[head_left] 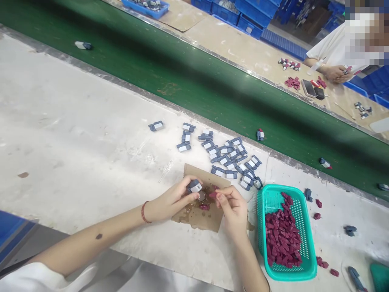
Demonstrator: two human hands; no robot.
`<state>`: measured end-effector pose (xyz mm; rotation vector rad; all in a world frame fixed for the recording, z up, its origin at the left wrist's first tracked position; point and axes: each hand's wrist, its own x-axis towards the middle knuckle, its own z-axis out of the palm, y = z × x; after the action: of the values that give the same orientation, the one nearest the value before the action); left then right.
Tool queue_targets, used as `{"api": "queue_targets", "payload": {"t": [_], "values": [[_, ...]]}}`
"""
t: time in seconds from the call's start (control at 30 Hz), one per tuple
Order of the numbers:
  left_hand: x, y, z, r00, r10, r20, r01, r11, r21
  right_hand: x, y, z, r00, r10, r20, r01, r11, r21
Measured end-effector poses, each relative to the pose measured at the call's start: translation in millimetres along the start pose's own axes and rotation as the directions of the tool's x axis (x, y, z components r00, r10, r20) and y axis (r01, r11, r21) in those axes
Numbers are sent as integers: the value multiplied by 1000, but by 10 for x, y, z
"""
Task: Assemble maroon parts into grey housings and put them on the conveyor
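Observation:
Between the thumb and fingers of my left hand (179, 198) is a small blue-grey and white plastic part (195, 186). My right hand (235, 211) pinches a small dark red plastic piece (213, 193), a short way to the right of that part. Both hands are above a stained piece of cardboard (194, 221). On the cardboard lie another dark red piece (204, 207) and a small round disc (201, 196), partly hidden. Beyond the cardboard, several similar blue-grey and white parts (225, 150) lie scattered in a cluster.
A green basket (310, 243) full of dark red pieces (282, 239) stands at my right, with loose pieces beside it. Behind the table runs a green conveyor belt (170, 81) carrying a few parts. Across it a person's hands (336, 74) hold pieces; blue crates (249, 28) stand behind.

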<state>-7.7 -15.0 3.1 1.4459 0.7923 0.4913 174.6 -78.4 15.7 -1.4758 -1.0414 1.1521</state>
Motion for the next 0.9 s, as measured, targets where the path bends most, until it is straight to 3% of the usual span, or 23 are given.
{"api": "queue_targets", "payload": {"t": [0.13,0.23,0.37,0.67,0.9], "values": [[-36,-33,15,991,-29,127,40,996,-83,-14,-50,-11,1000,17,5,-18,993,116],[-30,2,-6,983,27,182,-31,999,20,-26,-80,-6,997,-8,75,-1,993,117],[-11,63,-31,978,68,199,-97,986,137,-30,-110,-11,989,-44,139,32,995,92],[-8,23,-24,971,81,223,-121,978,173,-51,-59,13,975,-56,213,56,998,8],[11,5,-26,969,104,225,-163,952,259,-80,-10,55,967,-123,222,151,982,-116]]}}
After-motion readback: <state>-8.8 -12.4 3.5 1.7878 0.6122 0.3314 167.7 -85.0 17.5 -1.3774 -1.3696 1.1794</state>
